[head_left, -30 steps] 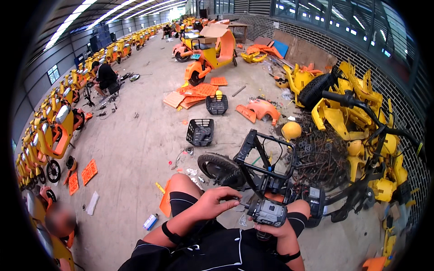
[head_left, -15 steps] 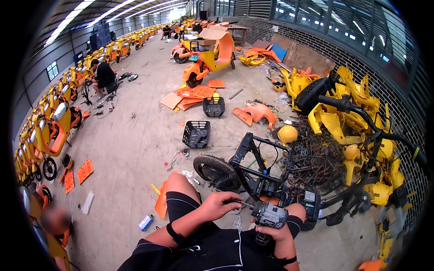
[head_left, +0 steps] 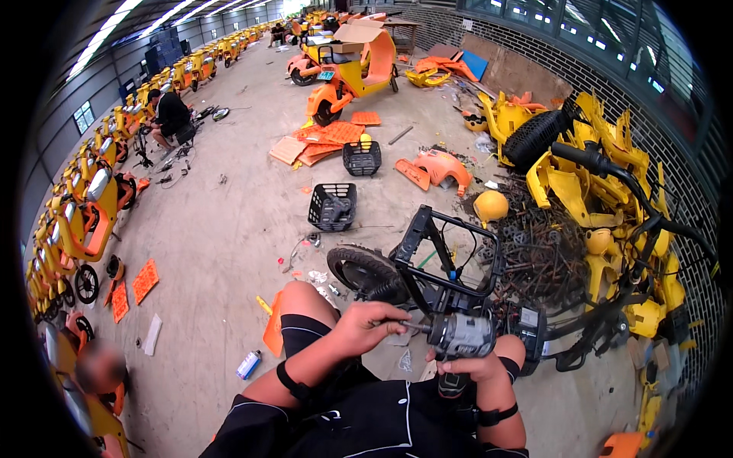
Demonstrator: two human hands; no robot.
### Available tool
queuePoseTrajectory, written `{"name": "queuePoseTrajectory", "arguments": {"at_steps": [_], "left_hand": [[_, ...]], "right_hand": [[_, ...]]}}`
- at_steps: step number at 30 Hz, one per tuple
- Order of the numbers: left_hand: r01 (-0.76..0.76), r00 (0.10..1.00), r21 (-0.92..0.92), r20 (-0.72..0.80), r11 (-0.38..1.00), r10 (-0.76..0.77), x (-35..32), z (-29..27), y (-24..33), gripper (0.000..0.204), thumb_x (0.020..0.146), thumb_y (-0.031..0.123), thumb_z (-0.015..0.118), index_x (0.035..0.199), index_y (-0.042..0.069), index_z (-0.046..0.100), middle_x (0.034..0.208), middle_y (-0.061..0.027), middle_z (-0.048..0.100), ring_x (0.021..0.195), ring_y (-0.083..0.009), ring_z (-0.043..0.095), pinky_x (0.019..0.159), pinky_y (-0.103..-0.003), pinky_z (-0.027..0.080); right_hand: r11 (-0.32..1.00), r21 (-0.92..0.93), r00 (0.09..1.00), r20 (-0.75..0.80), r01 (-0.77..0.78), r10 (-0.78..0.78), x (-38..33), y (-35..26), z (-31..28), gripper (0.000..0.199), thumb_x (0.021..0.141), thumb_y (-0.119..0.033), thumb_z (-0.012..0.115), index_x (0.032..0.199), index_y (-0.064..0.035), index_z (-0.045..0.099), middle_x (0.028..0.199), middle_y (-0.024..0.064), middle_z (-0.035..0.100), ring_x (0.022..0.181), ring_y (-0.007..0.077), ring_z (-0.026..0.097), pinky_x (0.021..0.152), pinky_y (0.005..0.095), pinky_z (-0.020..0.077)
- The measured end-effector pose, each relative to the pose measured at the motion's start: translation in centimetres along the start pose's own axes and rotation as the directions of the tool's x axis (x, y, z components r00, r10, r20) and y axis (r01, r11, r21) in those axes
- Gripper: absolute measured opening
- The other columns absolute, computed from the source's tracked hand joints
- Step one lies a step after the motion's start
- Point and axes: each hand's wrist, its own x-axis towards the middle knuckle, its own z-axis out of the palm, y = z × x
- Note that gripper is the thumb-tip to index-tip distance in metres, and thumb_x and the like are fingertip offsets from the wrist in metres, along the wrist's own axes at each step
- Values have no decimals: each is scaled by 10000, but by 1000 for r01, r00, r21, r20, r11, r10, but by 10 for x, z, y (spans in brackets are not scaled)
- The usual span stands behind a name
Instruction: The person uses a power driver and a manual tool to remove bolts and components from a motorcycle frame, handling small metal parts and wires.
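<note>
In my right hand (head_left: 475,369) is a grey and black cordless drill (head_left: 467,336), gripped by its handle above my lap, with its nose toward my left. My left hand (head_left: 368,327) pinches the thin metal bit (head_left: 414,326) that sticks out of the drill's front. Just beyond the drill lies a stripped scooter frame (head_left: 417,230) of black tube, tipped on its side. Its rear wheel (head_left: 359,269) faces my left knee, and its handlebar (head_left: 595,160) reaches out to the right. Part of the frame is hidden behind the drill.
Dark metal parts (head_left: 544,256) and yellow body panels (head_left: 576,191) are heaped at the right by the brick wall. Black baskets (head_left: 333,206) and orange panels (head_left: 328,136) lie ahead. A spray can (head_left: 248,365) lies left of my knee. Scooters (head_left: 95,206) line the left; a person (head_left: 172,114) crouches there.
My hands and the drill have shifted slightly to the right in the view. The bit is still pinched in my left fingers. The view has tilted a little downward.
</note>
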Motion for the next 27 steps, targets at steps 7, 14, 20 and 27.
{"name": "queuePoseTrajectory", "arguments": {"at_steps": [7, 14, 20, 27], "left_hand": [[-420, 881, 327, -77, 847, 467, 59, -27, 51, 321, 726, -3, 809, 1034, 42, 732, 919, -100, 748, 800, -256, 733, 694, -327, 581], [-560, 738, 556, -4, 615, 675, 70, -46, 87, 378, 640, -56, 798, 996, 50, 734, 837, -81, 752, 727, -214, 735, 626, -297, 573], [-544, 798, 368, -49, 754, 600, 64, -38, 86, 330, 703, -11, 826, 1010, 37, 717, 827, -84, 756, 702, -201, 735, 598, -285, 570], [-559, 759, 452, -57, 695, 648, 58, -38, 96, 348, 697, -42, 800, 1028, 15, 709, 844, -100, 749, 703, -215, 730, 616, -297, 578]], "right_hand": [[986, 163, 999, -14, -35, 38, 25, -64, 17, 549, 718, 36, 711, 1250, 40, 574, 993, 221, 704, 698, 227, 669, 664, 353, 552], [988, 148, 999, -8, -49, 51, 24, -101, 38, 619, 721, 51, 724, 1310, 37, 537, 1025, 208, 713, 733, 217, 678, 657, 335, 555], [875, -482, 971, -194, 30, -141, -2, -100, 32, 602, 711, -74, 882, 1244, 34, 623, 1052, 81, 741, 952, 107, 698, 822, 260, 540], [1000, -17, 997, -79, 2, -3, 14, -117, 60, 566, 746, -30, 811, 1264, 39, 593, 1025, 151, 729, 772, 174, 702, 704, 293, 563]]}}
